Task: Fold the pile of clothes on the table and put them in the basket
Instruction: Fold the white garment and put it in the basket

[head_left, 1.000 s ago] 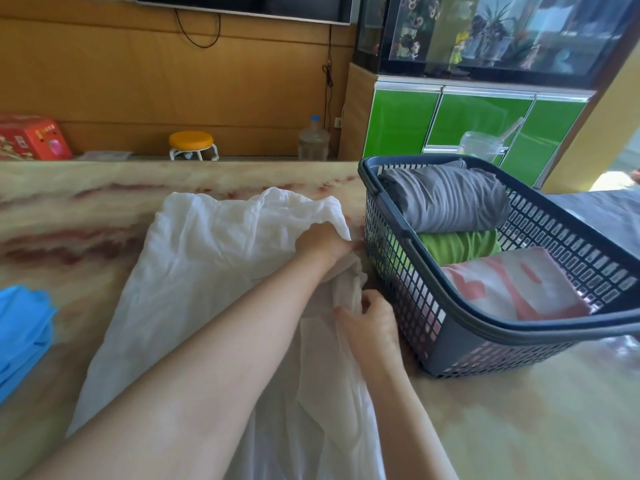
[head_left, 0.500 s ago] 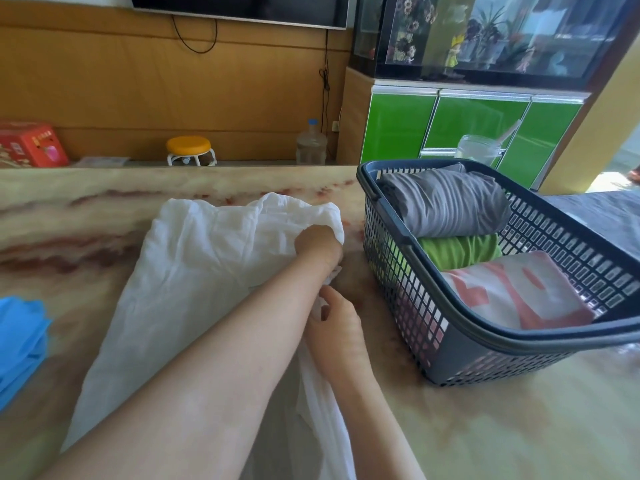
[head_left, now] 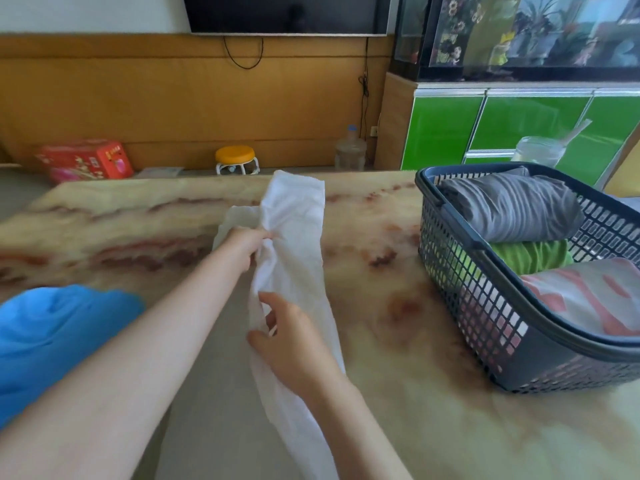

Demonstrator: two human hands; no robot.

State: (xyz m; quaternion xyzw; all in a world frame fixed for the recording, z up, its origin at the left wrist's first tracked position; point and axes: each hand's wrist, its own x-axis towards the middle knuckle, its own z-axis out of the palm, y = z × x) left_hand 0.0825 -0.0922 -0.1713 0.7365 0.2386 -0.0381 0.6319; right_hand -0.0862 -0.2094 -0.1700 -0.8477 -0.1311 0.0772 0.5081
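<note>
Two hands are closed on the white garment (head_left: 294, 220), which is laid as a long narrow band down the middle of the table (head_left: 398, 393), from the far edge toward the near one. Its left border is gripped by the left hand (head_left: 247, 242) about halfway along, and a lower stretch of the same border is pinched between thumb and curled fingers of the right hand (head_left: 294, 337). The cloth is thin and limp, so a fold made from only two holds could be skewed, and the bunched wrinkles at the left hand could be trapped inside it. Whether the near end hangs over the near edge cannot be told, since it runs out of view; if so, the band could be dragged off by its own weight once released. A blue garment (head_left: 59, 327) is heaped at the left edge, not yet folded. The basket (head_left: 446, 268) stands at the right edge and is already filled with a grey roll (head_left: 509, 206), a green piece (head_left: 530, 252) and a red-and-white piece (head_left: 588, 296), so another bundle could be left perched above the rim. The tabletop is polished marble-patterned stone, on which cloth is easily slid. Beyond it a yellow stool (head_left: 235, 157), a red box (head_left: 86, 161), a water bottle (head_left: 350, 150), green cabinets (head_left: 519, 123), a fish tank (head_left: 536, 29) and a television (head_left: 287, 12) are seen against wood panelling.
</note>
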